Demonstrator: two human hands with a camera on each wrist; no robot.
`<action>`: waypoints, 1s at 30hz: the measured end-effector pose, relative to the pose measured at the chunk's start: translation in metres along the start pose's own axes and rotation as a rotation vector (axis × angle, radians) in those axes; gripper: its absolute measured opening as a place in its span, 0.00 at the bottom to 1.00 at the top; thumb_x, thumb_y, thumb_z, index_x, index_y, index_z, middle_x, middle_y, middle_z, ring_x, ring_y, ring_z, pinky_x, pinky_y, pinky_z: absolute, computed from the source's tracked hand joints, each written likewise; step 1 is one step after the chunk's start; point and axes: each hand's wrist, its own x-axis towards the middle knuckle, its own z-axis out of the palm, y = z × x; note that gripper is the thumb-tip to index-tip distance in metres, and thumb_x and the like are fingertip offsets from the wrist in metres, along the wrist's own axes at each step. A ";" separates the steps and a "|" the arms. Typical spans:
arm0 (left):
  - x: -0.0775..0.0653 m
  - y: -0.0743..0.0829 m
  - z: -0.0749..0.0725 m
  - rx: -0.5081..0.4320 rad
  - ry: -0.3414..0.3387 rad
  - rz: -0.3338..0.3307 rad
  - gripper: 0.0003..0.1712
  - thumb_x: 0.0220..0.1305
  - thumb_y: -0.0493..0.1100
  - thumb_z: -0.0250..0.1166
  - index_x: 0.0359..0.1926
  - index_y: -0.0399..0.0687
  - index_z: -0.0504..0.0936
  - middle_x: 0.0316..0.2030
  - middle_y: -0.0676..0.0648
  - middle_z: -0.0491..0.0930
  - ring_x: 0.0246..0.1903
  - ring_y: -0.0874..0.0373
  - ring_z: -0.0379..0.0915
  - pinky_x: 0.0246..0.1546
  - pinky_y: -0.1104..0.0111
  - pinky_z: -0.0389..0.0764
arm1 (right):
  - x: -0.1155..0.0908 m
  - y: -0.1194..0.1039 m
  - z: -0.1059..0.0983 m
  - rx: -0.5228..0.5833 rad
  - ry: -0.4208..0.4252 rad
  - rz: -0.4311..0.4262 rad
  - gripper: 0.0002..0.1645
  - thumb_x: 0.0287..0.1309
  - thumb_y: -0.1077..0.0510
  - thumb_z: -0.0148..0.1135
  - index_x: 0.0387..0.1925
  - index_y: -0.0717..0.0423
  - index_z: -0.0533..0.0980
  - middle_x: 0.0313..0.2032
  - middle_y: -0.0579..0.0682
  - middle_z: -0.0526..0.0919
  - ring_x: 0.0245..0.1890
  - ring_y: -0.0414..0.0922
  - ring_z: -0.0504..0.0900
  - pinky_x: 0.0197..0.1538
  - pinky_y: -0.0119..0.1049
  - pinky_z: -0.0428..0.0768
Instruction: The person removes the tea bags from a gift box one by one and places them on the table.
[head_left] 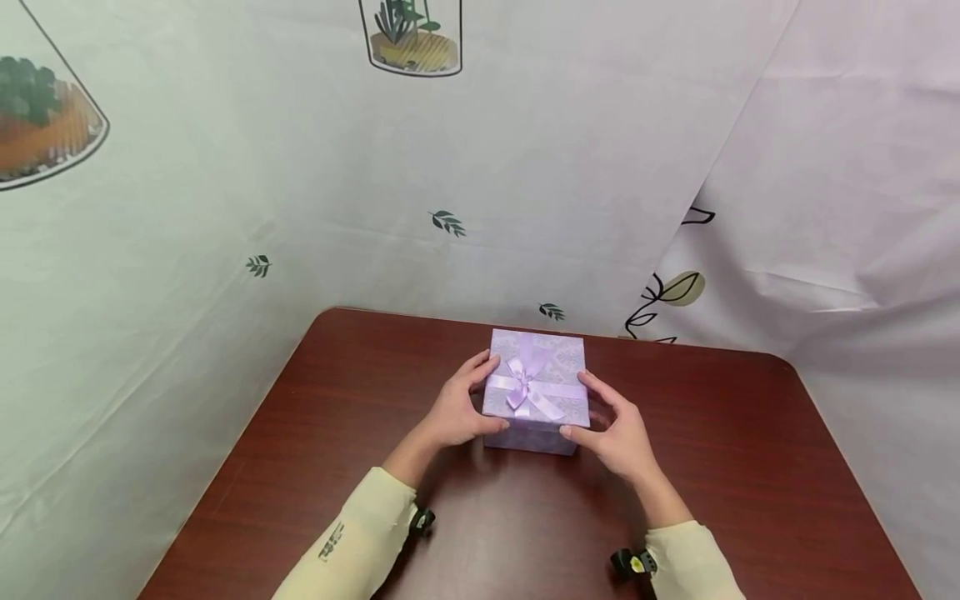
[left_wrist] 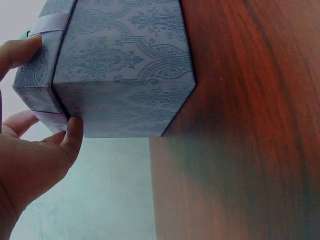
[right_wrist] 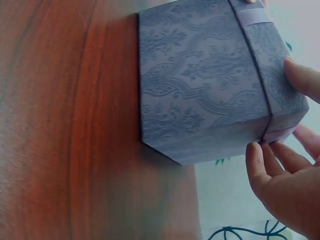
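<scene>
Nearest are 2 pale cream long sleeves point(head_left: 348, 529), with 2 small black devices point(head_left: 422, 522) at the wrists. Beyond them, the left hand point(head_left: 459, 410) has its fingers bent round the near-left corner of a square lilac lid point(head_left: 561, 367) with an embossed pattern, the thumb on the front rim and other fingers along the side. The right hand point(head_left: 619, 435) grips the near-right corner in the same manner; in both wrist views some fingertips sit at the dark seam under the rim.

The lid tops a lilac patterned box body point(head_left: 530, 437), which stands upright on a dark reddish-brown wooden bench point(head_left: 337, 400), near its far edge. I cannot tell whether the lid is fully seated.

The step in hand appears to be managing the lid from 2 sides. Even pressure at both corners and a level rim should avoid binding; holding by the rim, as here, spares the shiny lilac ribbon bow point(head_left: 522, 385) from being crushed.

Counted: 2 hands, 1 box body, 1 lid, 1 bow, 1 bench. Farthest is white fabric sheeting point(head_left: 540, 158), whose prints in the head view include 2 glass planters point(head_left: 415, 50) and 3 small dark-green leaf sprigs point(head_left: 447, 223).
</scene>
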 end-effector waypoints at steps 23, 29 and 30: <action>-0.003 0.014 -0.016 -0.044 -0.001 -0.027 0.57 0.38 0.33 0.83 0.72 0.38 0.66 0.74 0.43 0.57 0.51 0.51 0.76 0.51 0.62 0.78 | 0.003 -0.019 0.004 -0.030 0.006 -0.023 0.52 0.39 0.68 0.82 0.69 0.58 0.70 0.67 0.57 0.70 0.56 0.54 0.75 0.47 0.32 0.80; -0.006 0.016 -0.021 -0.048 0.011 -0.020 0.57 0.38 0.33 0.83 0.72 0.37 0.67 0.74 0.43 0.58 0.47 0.52 0.76 0.47 0.65 0.78 | 0.005 -0.023 0.006 -0.034 -0.002 -0.020 0.53 0.39 0.66 0.83 0.70 0.56 0.70 0.67 0.54 0.71 0.55 0.53 0.76 0.47 0.32 0.81; -0.006 0.016 -0.023 -0.051 0.014 -0.017 0.57 0.38 0.33 0.83 0.72 0.37 0.67 0.74 0.43 0.58 0.47 0.52 0.76 0.47 0.65 0.78 | 0.006 -0.024 0.007 -0.031 -0.003 -0.024 0.53 0.39 0.66 0.83 0.70 0.56 0.70 0.67 0.55 0.71 0.54 0.53 0.76 0.47 0.32 0.81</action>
